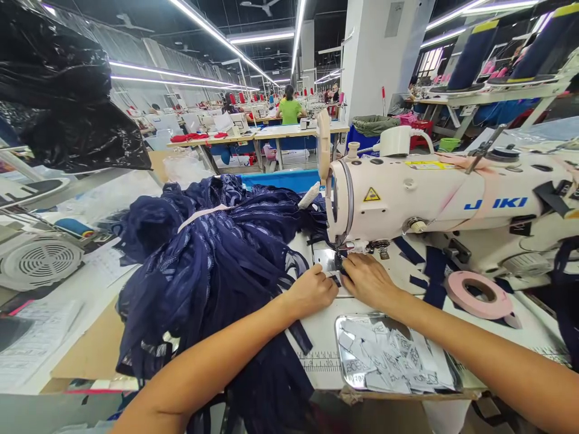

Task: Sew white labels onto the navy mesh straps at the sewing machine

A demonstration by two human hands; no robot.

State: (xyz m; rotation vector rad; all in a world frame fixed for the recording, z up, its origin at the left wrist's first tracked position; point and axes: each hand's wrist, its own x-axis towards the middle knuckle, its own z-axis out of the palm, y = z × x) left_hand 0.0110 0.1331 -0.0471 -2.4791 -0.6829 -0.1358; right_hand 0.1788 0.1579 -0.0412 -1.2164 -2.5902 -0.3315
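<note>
In the head view, a small navy strip lies between the left hand and the right hand, under the head of the machine. The left fingers are curled together beside the strip; the right ones bend down near it. Whether either hand clamps it, I cannot tell. Navy cloth hangs over the front edge of the worktop.
</note>
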